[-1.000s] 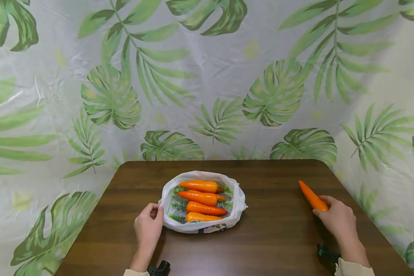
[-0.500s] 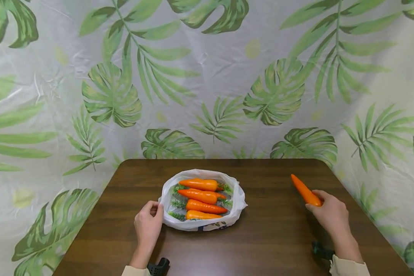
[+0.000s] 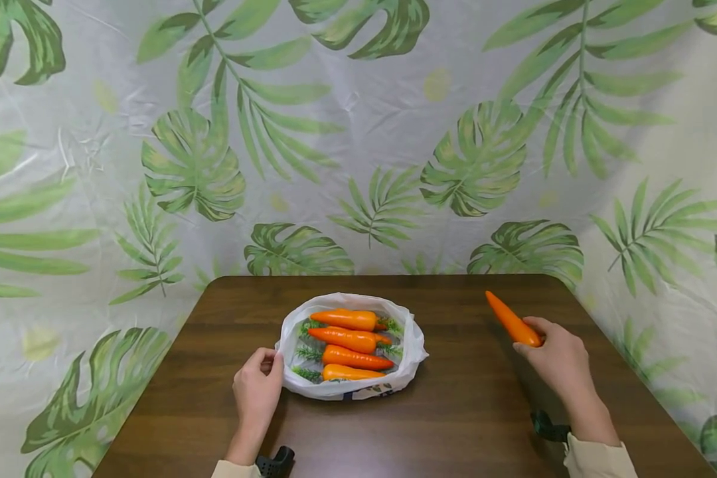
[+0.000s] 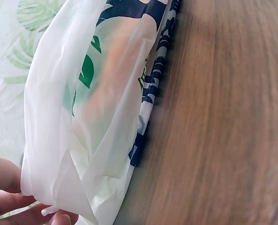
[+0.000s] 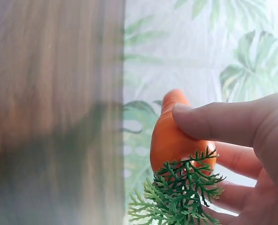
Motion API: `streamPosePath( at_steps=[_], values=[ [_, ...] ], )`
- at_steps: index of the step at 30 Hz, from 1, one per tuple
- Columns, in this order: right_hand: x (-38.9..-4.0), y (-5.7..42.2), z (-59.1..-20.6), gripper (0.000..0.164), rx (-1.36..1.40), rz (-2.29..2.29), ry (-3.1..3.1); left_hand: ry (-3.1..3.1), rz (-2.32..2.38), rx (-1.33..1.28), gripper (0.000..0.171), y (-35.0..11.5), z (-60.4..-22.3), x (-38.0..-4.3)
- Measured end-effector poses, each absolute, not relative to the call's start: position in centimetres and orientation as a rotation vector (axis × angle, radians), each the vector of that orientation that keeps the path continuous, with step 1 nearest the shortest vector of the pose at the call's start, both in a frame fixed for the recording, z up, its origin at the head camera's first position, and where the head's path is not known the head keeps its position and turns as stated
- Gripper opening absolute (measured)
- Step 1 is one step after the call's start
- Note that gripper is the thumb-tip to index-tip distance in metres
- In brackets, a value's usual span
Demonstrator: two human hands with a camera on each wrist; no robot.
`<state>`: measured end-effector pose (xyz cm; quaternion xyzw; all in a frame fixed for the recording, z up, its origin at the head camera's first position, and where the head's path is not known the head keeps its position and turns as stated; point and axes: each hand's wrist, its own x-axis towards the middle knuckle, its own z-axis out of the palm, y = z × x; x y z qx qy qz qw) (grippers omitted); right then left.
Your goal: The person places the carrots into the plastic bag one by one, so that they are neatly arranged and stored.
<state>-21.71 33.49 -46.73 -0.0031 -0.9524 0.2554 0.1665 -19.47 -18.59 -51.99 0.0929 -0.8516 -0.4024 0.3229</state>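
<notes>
On the table stands a white plastic bag [image 3: 415, 358] with its mouth spread wide and several orange carrots [image 3: 349, 340] with green leafy tops inside. My left hand [image 3: 258, 392] pinches the bag's left rim between thumb and fingers; in the left wrist view, fingers [image 4: 12, 201] grip the thin plastic at its edge. Over the right side of the table, my right hand [image 3: 558, 358] holds a single carrot [image 3: 512, 320] near its thick end, tip pointing away and to the left. The right wrist view shows the thumb on the carrot [image 5: 165, 145] and its green top [image 5: 176, 192] hanging below.
The brown wooden table [image 3: 442, 431] has rounded far corners. Behind it hangs a pale leaf-patterned sheet [image 3: 358, 133]. Dark bands [image 3: 275, 463] sit at both wrists. Blue and green print [image 4: 87, 70] marks the bag's side.
My right hand has moved left and slightly away from me with the carrot, closer to the bag. The left hand keeps its hold on the rim, and the bag stays in place.
</notes>
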Motion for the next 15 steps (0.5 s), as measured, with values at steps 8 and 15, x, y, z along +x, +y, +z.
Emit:
streamPosePath(
  at_steps=[8,15],
  values=[
    [-21.7,31.6,-44.6,0.057,0.045,0.763,-2.685,-2.229,-1.053,0.244,0.004,-18.6,-52.0,-19.5],
    [-21.6,29.6,-43.1,0.057,0.075,0.814,-2.680,-2.237,-1.059,0.249,0.004,-18.4,-51.9,-19.4]
  ],
)
